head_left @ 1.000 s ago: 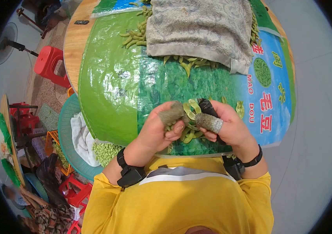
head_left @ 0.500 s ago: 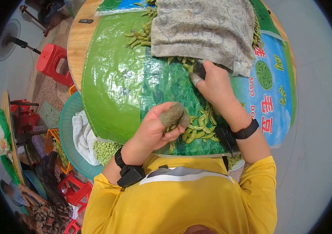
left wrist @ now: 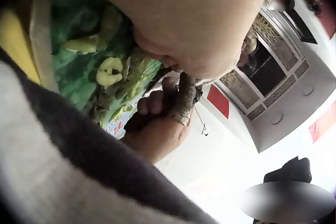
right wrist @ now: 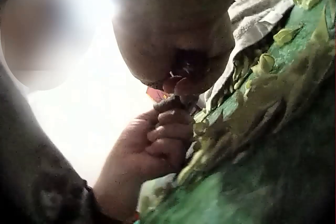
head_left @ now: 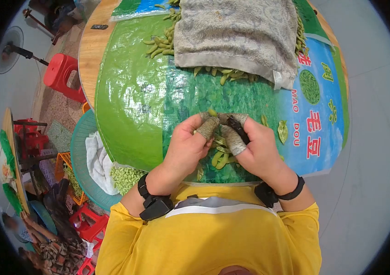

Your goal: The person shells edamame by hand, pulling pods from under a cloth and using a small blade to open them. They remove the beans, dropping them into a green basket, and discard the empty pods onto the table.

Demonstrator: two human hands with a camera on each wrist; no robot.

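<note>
Directions are as the head camera sees them, with the clock centred where the fingertips meet.

Far left, the red plastic stool stands between nine and ten o'clock. The teal basin lies between eight and nine, beside the table, with a white cloth in it and the shelled green soybeans near eight o'clock.

The left hand is next, thumb and forefinger in knitted finger sleeves and nearly closed, pinching one green soybean pod. Only a bright end of that pod shows, at the far side of the fingertips; the rest is hidden, so its long axis cannot be told. It lies at about one o'clock from the left palm and ten from the right, a little nearer the left. At six o'clock, loose pods and split hulls lie on the printed plastic sheet.

The right hand has its fingers curled in, one sleeved tip just beside the pod's right end; whether it also grips the pod, I cannot tell. At one o'clock, more pods peek from under the grey towel. Past the right hand, a flat pod lies between three and four.
</note>
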